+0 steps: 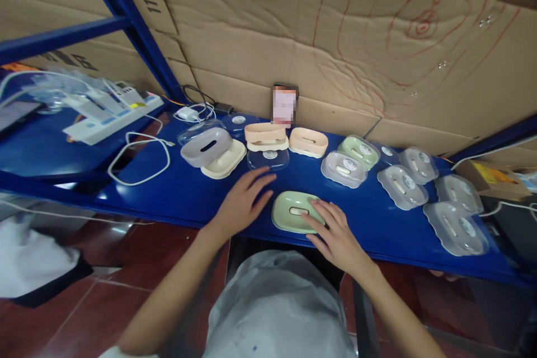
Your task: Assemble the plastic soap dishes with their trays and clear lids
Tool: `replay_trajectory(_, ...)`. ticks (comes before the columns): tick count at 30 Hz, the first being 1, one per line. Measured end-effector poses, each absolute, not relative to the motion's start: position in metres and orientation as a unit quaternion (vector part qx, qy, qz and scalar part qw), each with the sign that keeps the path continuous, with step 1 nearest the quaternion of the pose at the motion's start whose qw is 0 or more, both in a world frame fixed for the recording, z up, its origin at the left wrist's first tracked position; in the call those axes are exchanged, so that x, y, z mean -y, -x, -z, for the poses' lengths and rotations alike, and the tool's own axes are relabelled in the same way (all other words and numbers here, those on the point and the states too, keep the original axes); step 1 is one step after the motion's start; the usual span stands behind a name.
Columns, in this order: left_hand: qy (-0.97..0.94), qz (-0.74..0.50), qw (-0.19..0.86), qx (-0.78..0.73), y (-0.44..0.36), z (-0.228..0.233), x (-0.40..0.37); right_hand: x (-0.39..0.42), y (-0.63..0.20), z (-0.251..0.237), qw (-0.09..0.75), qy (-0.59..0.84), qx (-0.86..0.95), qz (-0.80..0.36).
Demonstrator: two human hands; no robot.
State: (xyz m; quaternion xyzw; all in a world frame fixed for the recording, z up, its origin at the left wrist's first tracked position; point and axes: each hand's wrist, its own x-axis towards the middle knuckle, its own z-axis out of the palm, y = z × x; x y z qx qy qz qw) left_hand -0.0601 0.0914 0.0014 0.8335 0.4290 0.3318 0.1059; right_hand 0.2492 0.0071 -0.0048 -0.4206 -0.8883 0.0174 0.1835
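A light green soap dish (289, 221) with a rounded body and a cream piece showing in its central slot lies near the front edge of the blue table. My right hand (335, 235) rests over its right end, fingers spread across the rim and top, thumb by the near edge. Left of the dish, apart from it, my left hand (245, 201) hovers with its fingers stretched out, holding nothing. Just beyond its fingertips lies a clear lid (274, 161). Behind on the left, a grey slotted shell (197, 151) leans on a cream base (226, 162).
Peach dish parts (266, 134) and a peach dish (310, 140) stand at the back. Several clear-lidded dishes (403, 187) fill the right side. A phone (285, 106) leans on the cardboard wall. On the left are a white cable (138, 182) and a power strip (113, 120).
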Motion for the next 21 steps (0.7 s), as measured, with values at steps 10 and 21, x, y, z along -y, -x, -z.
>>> replay_trajectory(10, -0.820, -0.288, 0.062, -0.492, 0.056, 0.011, -0.128, -0.005, -0.248, 0.004, 0.202, 0.461, 0.863, -0.046)
replay_trajectory(21, -0.837, -0.377, 0.139, -0.372, 0.027, -0.015, -0.060, -0.005, -0.253, 0.016, 0.288, 0.481, 0.824, -0.077)
